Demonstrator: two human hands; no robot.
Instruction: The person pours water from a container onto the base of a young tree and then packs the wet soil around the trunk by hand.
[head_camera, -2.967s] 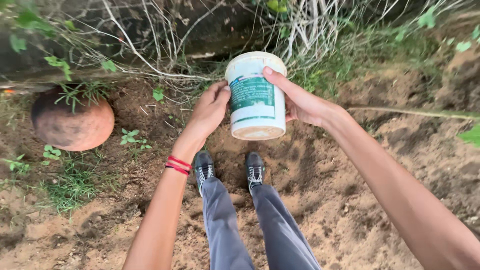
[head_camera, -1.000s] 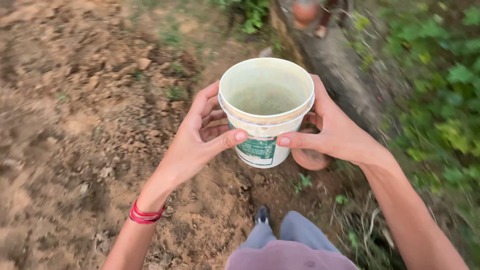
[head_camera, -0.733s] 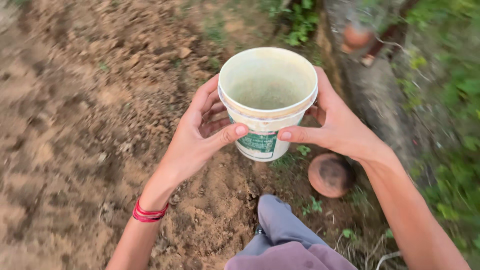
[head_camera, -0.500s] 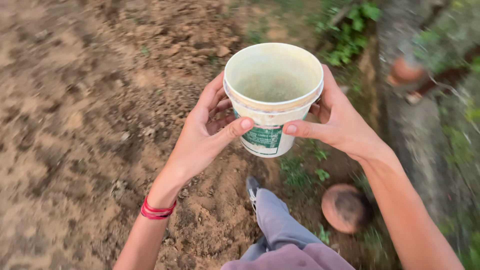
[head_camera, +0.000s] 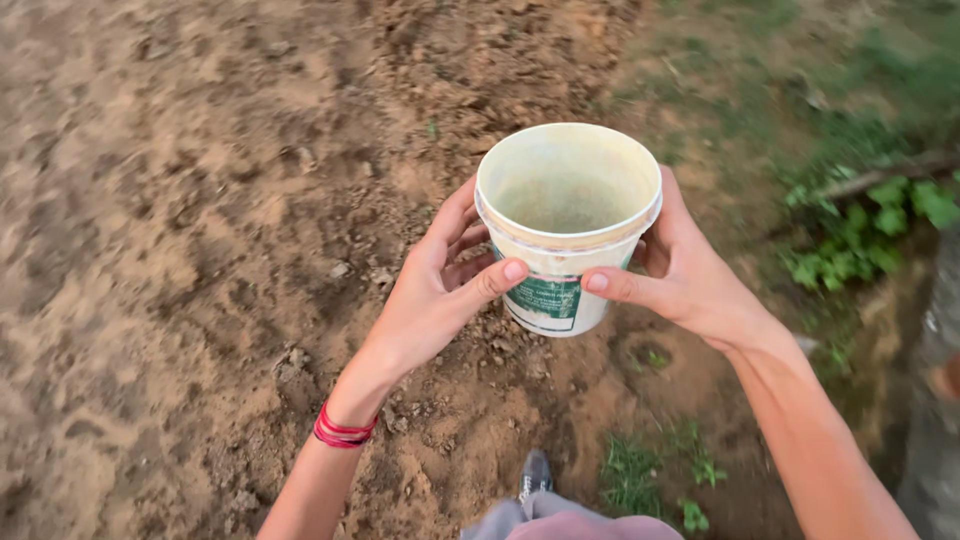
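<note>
Clay pot gone, hands (head_camera: 440, 300) gripping empty tub (head_camera: 566, 225)

We see a cream-white plastic tub (head_camera: 566, 225), its inner wall stained a dull yellowish green toward the bottom, with a dark green and white label patch on its outer side. Around our left wrist sits a band of red thread (head_camera: 342, 430) — several strands, bright against the soil (head_camera: 180, 230), which is reddish brown with paler sandy patches. At the right edge grow green leafy weeds (head_camera: 860, 235) — at the bottom, a grey shoe (head_camera: 535, 474).
</note>
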